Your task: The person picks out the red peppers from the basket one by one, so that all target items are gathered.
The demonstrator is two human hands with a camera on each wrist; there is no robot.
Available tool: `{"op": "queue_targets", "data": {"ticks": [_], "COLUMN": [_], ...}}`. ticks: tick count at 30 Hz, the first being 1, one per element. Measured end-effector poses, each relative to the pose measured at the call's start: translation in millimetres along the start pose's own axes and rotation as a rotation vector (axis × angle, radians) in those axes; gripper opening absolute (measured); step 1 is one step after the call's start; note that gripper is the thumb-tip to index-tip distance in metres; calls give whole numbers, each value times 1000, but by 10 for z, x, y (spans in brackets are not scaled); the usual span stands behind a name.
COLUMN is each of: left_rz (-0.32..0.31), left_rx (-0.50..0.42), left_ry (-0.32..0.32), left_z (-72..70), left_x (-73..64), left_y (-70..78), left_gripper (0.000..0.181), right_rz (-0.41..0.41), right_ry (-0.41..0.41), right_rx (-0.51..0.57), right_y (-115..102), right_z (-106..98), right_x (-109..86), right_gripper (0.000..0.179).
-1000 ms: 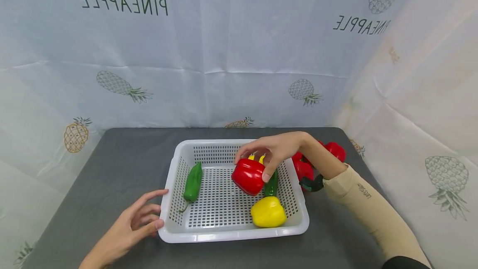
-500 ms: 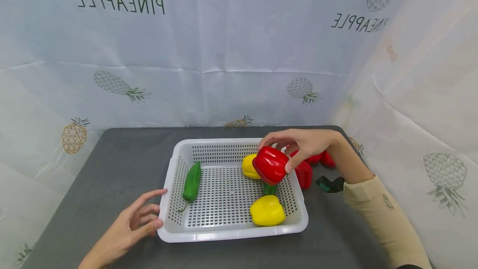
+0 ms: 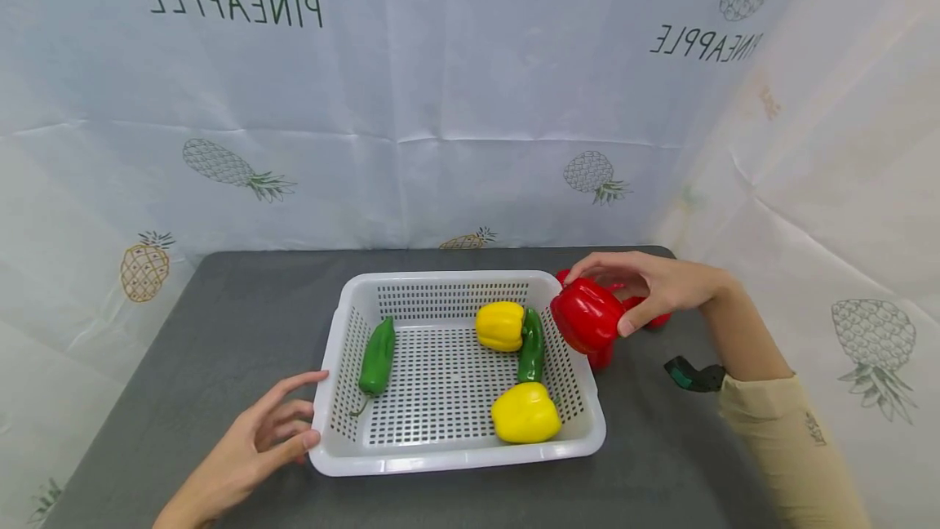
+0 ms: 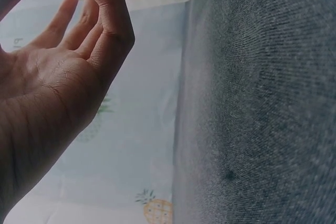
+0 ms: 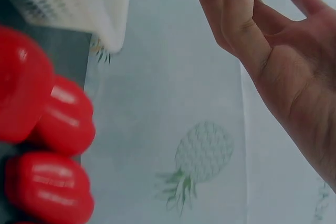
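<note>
My right hand grips a red bell pepper between thumb and fingers, above the right rim of a white perforated basket. Fingertips and thumb of my left hand touch the basket's left rim from outside, without wrapping round it. Inside the basket, a green pepper lies at the left. On its right side are a yellow bell pepper, a long green pepper and a nearer yellow bell pepper. In the right wrist view, the hand shows but its held pepper does not.
Several red bell peppers lie on the dark table right of the basket, partly hidden by the right hand in the head view. A dark strap-like piece is at the right wrist. Pineapple-print cloth hangs behind.
My right hand has carried the red bell pepper rightward from over the basket's middle to its right rim, uncovering the far yellow and long green peppers. The left hand stays at the rim.
</note>
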State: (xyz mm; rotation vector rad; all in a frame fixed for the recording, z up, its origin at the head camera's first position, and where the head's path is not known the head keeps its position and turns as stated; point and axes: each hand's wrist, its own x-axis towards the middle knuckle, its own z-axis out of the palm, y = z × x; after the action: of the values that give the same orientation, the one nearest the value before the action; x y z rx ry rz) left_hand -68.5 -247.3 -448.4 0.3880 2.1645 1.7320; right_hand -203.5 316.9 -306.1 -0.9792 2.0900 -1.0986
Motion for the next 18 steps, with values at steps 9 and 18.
{"op": "queue_targets", "data": {"ticks": [9,18], "left_rz": [36,-37], "left_rx": [7,12], "left_ry": [10,11], "left_z": [2,-2], "left_x": [-8,-2], "left_y": [6,11], "left_gripper": [66,67], "right_rz": [7,55], "right_ry": [40,97], "right_rx": [53,135], "right_y": [253,564], "right_z": [22,121], "right_x": [-381,-662], "right_gripper": [74,71]}}
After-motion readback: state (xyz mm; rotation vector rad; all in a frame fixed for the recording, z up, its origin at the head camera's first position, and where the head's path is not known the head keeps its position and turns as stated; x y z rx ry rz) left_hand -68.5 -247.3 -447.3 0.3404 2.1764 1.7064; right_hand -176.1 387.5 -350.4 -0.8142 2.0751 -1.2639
